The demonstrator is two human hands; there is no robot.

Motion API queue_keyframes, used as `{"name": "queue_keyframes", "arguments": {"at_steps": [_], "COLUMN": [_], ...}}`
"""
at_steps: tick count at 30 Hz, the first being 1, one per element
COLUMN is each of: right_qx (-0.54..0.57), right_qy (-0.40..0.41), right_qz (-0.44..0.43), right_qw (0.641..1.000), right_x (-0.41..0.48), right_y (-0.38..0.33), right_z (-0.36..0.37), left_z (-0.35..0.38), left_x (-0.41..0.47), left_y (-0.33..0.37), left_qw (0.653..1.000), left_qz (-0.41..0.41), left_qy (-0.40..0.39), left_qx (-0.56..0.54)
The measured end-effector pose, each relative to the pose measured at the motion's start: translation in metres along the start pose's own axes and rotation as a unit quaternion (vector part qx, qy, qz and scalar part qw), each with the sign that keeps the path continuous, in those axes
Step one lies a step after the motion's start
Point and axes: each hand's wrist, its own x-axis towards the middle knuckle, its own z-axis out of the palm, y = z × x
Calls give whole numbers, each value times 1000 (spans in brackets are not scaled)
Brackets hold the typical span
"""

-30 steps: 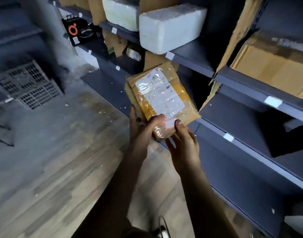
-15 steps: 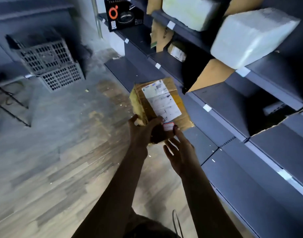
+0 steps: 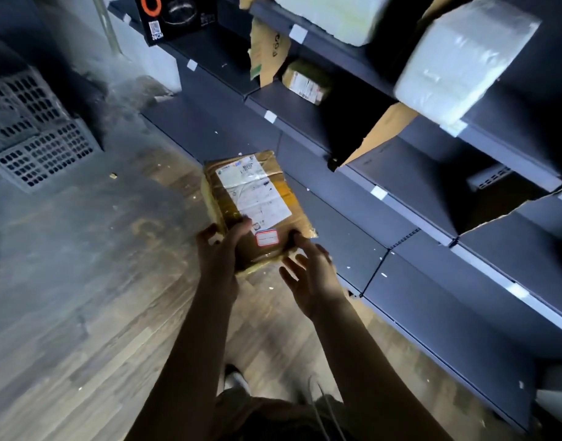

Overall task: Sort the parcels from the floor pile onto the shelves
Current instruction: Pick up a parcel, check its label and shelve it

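Note:
I hold a brown taped parcel [image 3: 257, 198] with a white shipping label and a small red-bordered sticker, low over the wooden floor beside the dark grey shelves [image 3: 381, 194]. My left hand [image 3: 219, 253] grips its near left corner, thumb on top. My right hand [image 3: 314, 281] is at the near right corner; its thumb touches the edge and its fingers are spread apart below the parcel. The parcel's far end points toward the bottom shelf [image 3: 343, 243].
White foam-wrapped blocks [image 3: 458, 62] [image 3: 330, 14] sit on the upper shelves. A small brown parcel [image 3: 305, 82] lies on a middle shelf between cardboard dividers [image 3: 378, 135]. A black box [image 3: 174, 14] stands at the far end. Perforated grey crates [image 3: 34, 128] sit on the floor at left.
The parcel has come down from shelf height to just over the floor. My view has shifted along the shelves. My right hand has loosened from a grip to spread fingers.

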Motion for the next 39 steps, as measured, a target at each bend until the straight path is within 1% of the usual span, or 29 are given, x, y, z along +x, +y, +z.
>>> {"name": "queue_keyframes", "arguments": {"at_steps": [5,8,10,12,14,17,19,21,25,30,34,37,39], "right_qx": [-9,-22,-29,-43,-70,-136,-147,-152,-158,-189,-201,-215,-223], "right_qy": [11,18,8,-14,-45,-137,-184,-213,-275,-344,-353,-338,-314], "right_qz": [-15,-23,-24,-16,-9,-17,-16,-2,-4,-28,-17,-6,-7], "right_qw": [1000,999,999,999,996,981,972,965,948,919,914,916,923], "right_x": [25,43,58,74,95,133,159,183,216,253,284,308,320], "right_y": [8,5,0,-7,-13,-24,-31,-37,-52,-70,-67,-64,-64], "right_z": [23,37,46,57,70,98,127,165,235,309,335,352,367], "left_z": [-15,-17,-18,-20,-26,-35,-41,-46,-47,-46,-49,-55,-61], "left_x": [22,33,44,60,80,110,133,158,193,231,270,305,330], "left_y": [11,21,30,43,57,81,101,129,184,230,248,258,265], "left_qw": [1000,1000,1000,1000,999,998,997,995,992,989,991,993,995], "left_qz": [-11,-9,-13,-14,-15,-12,1,17,46,92,90,64,50], "left_qy": [21,4,2,23,40,51,63,91,117,114,103,99,87], "left_qx": [1,12,22,15,23,31,40,43,20,-9,-11,-13,-3]}}
